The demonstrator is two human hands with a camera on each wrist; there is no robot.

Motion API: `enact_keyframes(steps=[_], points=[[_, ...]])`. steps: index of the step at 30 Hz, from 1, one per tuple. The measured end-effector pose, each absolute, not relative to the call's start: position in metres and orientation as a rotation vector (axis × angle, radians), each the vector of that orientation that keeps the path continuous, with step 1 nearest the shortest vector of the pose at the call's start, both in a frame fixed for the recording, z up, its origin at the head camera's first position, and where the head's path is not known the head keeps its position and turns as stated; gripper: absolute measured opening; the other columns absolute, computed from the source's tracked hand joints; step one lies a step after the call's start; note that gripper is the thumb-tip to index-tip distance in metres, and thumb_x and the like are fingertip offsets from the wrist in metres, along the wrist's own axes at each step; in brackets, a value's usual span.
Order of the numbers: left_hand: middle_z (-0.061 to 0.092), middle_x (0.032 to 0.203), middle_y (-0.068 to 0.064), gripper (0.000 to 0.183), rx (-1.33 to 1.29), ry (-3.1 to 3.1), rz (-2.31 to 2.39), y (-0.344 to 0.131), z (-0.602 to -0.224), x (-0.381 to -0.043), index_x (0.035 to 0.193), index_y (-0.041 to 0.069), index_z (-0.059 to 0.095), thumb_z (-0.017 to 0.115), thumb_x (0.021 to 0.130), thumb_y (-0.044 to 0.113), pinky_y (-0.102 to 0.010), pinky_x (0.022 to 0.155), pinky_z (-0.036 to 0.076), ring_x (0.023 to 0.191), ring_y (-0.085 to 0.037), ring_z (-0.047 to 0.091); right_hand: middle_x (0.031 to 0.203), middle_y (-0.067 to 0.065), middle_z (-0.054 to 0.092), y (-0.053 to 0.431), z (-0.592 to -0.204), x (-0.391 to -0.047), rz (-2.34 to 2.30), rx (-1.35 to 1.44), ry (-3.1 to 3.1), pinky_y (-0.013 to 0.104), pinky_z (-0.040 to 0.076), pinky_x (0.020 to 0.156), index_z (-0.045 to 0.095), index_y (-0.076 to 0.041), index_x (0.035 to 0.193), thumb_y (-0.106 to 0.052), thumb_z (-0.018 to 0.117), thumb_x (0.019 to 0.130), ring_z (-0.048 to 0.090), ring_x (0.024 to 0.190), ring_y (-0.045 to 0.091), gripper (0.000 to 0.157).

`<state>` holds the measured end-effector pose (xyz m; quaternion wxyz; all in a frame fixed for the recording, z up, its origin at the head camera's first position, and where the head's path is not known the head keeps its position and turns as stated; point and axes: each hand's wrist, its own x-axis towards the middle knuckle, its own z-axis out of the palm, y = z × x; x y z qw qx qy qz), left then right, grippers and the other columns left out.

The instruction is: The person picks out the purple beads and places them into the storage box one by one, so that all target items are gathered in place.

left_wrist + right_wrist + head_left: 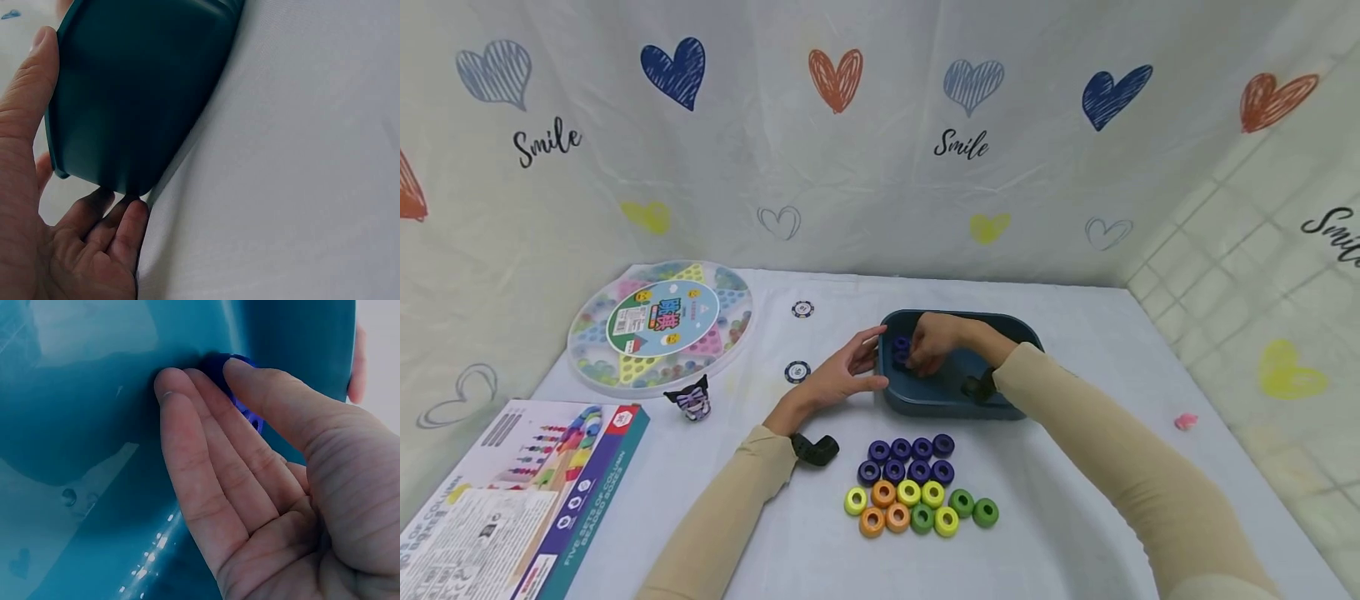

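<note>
- Right hand: inside tub; thumb and fingers pinch blue-violet piece, partly hidden.
- Teal tub: glossy, light reflections on surface.
- Left hand: finger portion visible beyond tub edge.

Pale, creased sheet right across back! Blue and red hearts lined up high, yellow and outlined ones lower, black "Smile" lettering in between. Over to right, pale side wall, square grid showing. Below, white-covered table, light soft, even.
</note>
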<state>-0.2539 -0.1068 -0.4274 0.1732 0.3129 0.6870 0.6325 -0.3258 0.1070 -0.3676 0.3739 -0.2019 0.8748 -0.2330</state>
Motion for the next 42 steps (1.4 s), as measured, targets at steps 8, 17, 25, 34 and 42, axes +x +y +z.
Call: enact_keyframes(steps=[8,17,25,34,42], points=[[0.013,0.147,-0.018,0.080,0.895,1.954,1.781,-0.106,-0.430,-0.253,0.145,0.012,0.012,0.064,0.085,0.014,-0.049,0.104,0.022,0.130,-0.033,0.025,0.086,0.010,0.067,0.107,-0.366,-0.322,-0.577,-0.519,2.236,0.031,0.054,0.069,0.064,0.001,0.089,-0.012,0.060,0.087,0.065,0.078,0.021,0.014],[0.013,0.147,-0.018,0.080,0.873,1.960,1.781,-0.106,-0.428,-0.252,0.145,0.012,0.011,0.064,0.084,0.013,-0.049,0.104,0.022,0.130,-0.034,0.026,0.079,0.003,0.064,0.125,-0.351,-0.296,-0.511,-0.779,2.436,0.026,0.052,0.060,0.062,-0.003,0.103,-0.015,0.055,0.090,0.062,0.065,0.014,0.019],[0.014,0.148,-0.016,0.079,0.861,1.973,1.777,-0.108,-0.426,-0.254,0.145,0.013,0.013,0.064,0.084,0.013,-0.047,0.104,0.024,0.130,-0.031,0.028,0.068,-0.003,0.062,0.130,-0.333,-0.226,-0.521,-1.082,2.632,0.021,0.046,0.050,0.064,-0.009,0.098,-0.020,0.059,0.088,0.053,0.052,0.008,0.015],[0.015,0.147,-0.016,0.082,0.866,1.971,1.815,-0.108,-0.436,-0.262,0.145,0.015,0.015,0.067,0.082,0.015,-0.045,0.104,0.026,0.129,-0.030,0.028,0.075,-0.011,0.061,0.138,-0.350,-0.169,-0.454,-1.093,2.608,0.018,0.044,0.051,0.066,-0.014,0.096,-0.017,0.061,0.086,0.048,0.056,0.000,0.012],[0.020,0.147,-0.005,0.080,0.839,2.021,1.808,-0.106,-0.451,-0.268,0.144,0.027,0.019,0.069,0.081,0.022,-0.037,0.104,0.028,0.129,-0.020,0.031,0.072,-0.011,0.059,0.151,-0.381,-0.162,-0.330,-1.011,2.691,0.018,0.041,0.047,0.061,-0.013,0.108,-0.020,0.060,0.087,0.045,0.051,0.000,0.022]])
